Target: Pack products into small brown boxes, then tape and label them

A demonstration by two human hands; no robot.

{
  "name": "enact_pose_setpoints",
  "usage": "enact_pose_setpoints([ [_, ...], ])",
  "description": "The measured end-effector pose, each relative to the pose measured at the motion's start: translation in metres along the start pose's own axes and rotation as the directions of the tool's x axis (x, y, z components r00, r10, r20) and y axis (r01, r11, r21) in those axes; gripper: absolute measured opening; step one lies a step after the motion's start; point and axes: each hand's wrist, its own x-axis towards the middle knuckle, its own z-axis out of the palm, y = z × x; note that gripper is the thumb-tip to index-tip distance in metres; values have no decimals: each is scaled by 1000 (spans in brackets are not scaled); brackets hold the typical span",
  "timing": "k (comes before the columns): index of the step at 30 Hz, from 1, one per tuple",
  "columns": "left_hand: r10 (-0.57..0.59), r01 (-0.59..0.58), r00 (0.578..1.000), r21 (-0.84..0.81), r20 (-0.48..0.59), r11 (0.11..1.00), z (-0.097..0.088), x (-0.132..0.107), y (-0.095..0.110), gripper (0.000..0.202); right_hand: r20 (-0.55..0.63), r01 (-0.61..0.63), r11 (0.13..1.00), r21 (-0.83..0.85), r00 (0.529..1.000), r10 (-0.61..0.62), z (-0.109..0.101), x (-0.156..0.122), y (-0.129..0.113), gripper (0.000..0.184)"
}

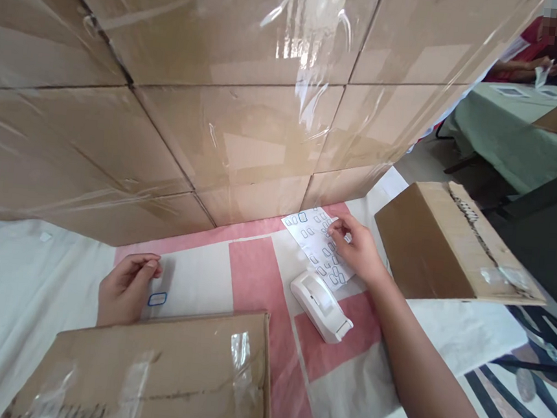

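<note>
My right hand (359, 248) pinches at a white sticker sheet (315, 243) printed with several small blue-outlined labels, lying on the pink and white cloth (253, 272). Just in front of that sheet lies a white handheld device (321, 306). My left hand (126, 287) rests curled on the cloth at the left, fingers folded in, beside a single blue-outlined label (157, 299) stuck on the cloth. What the left fingers hold, if anything, is hidden.
A wall of stacked cardboard boxes wrapped in clear film (210, 92) fills the back. A taped carton (157, 374) sits at the near edge, another carton (451, 247) at the right. Far right, a person sits at a green-covered table (509, 131).
</note>
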Motion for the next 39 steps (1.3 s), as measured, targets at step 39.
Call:
enact_pose_setpoints([
  [39, 96, -109, 993, -227, -68, 968, -2, -1, 19, 22, 564, 71, 786, 614, 657, -500, 36, -100, -102, 85],
])
